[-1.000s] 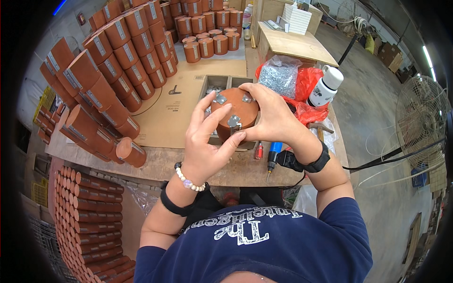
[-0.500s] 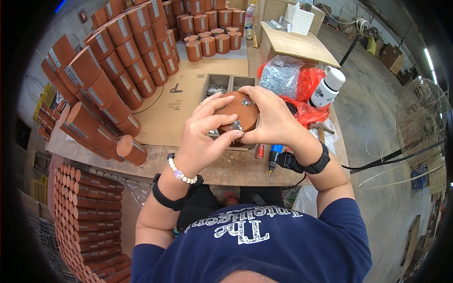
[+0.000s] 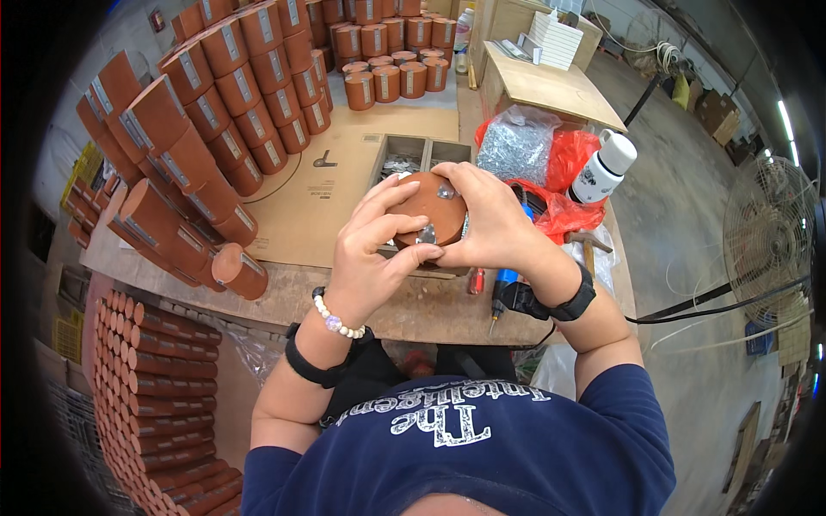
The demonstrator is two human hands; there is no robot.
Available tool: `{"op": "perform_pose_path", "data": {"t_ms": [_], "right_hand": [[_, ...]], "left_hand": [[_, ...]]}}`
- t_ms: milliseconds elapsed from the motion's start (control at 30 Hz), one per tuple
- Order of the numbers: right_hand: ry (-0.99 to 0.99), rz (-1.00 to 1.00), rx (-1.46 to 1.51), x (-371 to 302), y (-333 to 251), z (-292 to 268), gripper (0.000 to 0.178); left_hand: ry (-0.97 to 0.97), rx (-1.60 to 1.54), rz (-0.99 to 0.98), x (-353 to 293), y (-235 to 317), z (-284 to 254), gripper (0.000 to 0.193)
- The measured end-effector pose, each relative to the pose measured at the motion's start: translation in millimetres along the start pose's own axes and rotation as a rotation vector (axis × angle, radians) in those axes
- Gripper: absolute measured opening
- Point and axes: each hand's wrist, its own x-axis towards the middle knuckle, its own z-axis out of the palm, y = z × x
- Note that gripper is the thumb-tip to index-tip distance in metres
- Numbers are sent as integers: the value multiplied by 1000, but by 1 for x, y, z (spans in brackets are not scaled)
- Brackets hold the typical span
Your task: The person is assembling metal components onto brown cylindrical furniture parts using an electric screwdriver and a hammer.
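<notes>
Between my two hands is a reddish-brown round cylinder, its flat end facing up. My left hand curls round its left side, with thumb and forefinger at a small metal plate on the near edge. My right hand wraps the right side, with a finger by another metal piece on the far right edge. The cylinder's underside and lower wall are hidden by my hands. Beneath them stands a wooden compartment box holding small metal parts.
Stacks of similar cylinders fill the table's left and back. On the right lie a blue electric screwdriver, a red-handled tool, a hammer, a clear bag of small metal parts, a red plastic bag and a white bottle.
My left fingertips have shifted slightly over the metal plate at the near edge. Both hands still hold the cylinder in nearly the same place, and the view has moved a little.
</notes>
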Motion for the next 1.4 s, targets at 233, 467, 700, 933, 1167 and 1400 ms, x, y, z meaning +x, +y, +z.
{"op": "perform_pose_path", "data": {"t_ms": [233, 467, 700, 933, 1167, 1400], "right_hand": [[-150, 80, 103, 20, 16, 18, 74], [-164, 387, -66, 88, 81, 11, 78], [-136, 577, -198, 131, 178, 46, 87], [-105, 834, -17, 162, 247, 75, 82], [-52, 758, -124, 173, 298, 106, 72], [0, 971, 229, 157, 323, 90, 64]], "left_hand": [[225, -25, -120, -26, -18, -16, 40], [125, 450, -498, -119, -101, -28, 33], [52, 747, -510, -147, -123, -2, 39], [69, 742, -606, -150, -120, -6, 39], [-3, 775, -653, -144, -123, -4, 36], [-10, 779, -670, -141, -121, -3, 31]]}}
